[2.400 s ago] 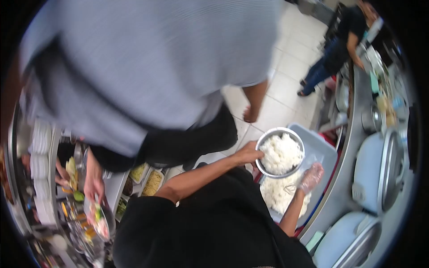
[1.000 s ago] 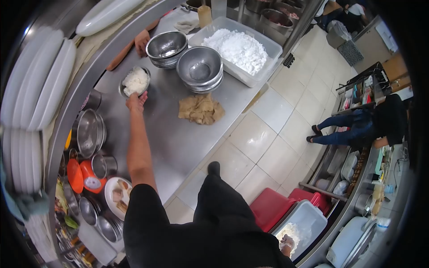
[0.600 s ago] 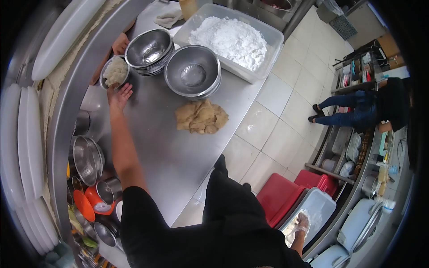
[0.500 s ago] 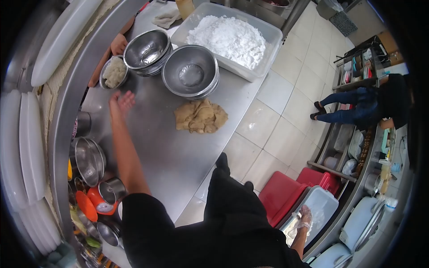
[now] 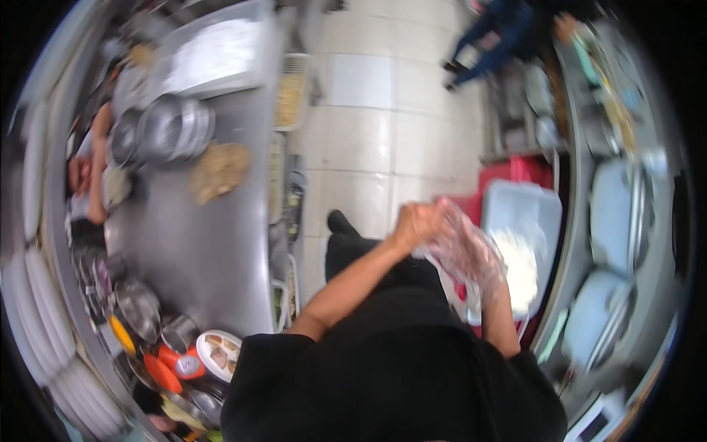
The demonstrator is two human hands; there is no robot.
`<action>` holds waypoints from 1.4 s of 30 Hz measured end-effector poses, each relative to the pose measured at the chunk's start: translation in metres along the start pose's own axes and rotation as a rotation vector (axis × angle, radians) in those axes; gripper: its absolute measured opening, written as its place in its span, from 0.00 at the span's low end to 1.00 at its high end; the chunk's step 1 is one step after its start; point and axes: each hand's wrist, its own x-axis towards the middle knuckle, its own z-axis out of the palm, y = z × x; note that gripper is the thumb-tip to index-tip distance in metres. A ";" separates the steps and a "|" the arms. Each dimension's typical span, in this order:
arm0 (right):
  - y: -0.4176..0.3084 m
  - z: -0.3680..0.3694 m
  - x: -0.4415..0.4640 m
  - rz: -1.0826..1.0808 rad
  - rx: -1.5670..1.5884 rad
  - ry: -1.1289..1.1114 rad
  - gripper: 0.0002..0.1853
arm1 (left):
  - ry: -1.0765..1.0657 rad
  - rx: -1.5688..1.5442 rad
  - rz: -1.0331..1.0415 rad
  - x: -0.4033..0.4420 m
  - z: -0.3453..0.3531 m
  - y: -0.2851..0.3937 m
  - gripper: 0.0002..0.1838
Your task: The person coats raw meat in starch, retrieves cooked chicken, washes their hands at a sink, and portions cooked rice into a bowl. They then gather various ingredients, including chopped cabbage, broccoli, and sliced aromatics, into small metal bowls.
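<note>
My left hand (image 5: 421, 225) is bare and closed, pinching a clear plastic glove (image 5: 451, 230) near its finger end. Inside that glove is my right hand (image 5: 479, 258), its fingers pointing toward the left hand and partly blurred by motion. Both hands are in front of my body, beside a translucent tub (image 5: 521, 197) on the right that holds a soft white mass (image 5: 521, 269). On the steel table (image 5: 199, 250) to the left lies a lump of tan dough (image 5: 219, 171), apart from both hands.
Stacked metal bowls (image 5: 173, 129) and a bin of white powder (image 5: 213, 55) stand on the table. Another person's arm (image 5: 98, 162) reaches in at its far side. An orange scale (image 5: 183, 362) sits at lower left. A second person (image 5: 490, 40) stands up the tiled aisle (image 5: 357, 140).
My view has turned right. My left hand has left the table near the small bowl and come across to the gloved right hand, which has risen from the tub.
</note>
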 end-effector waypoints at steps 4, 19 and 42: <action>-0.017 -0.080 -0.078 0.107 0.028 0.247 0.36 | -0.009 0.374 0.171 0.022 0.088 -0.014 0.12; 0.060 -0.320 -0.238 -0.291 -1.264 1.353 0.22 | -0.629 0.135 -0.208 0.006 0.271 0.088 0.39; 0.255 -0.018 -0.045 -0.193 -1.569 -0.505 0.11 | 1.573 0.851 -1.721 -0.775 -0.310 0.150 0.22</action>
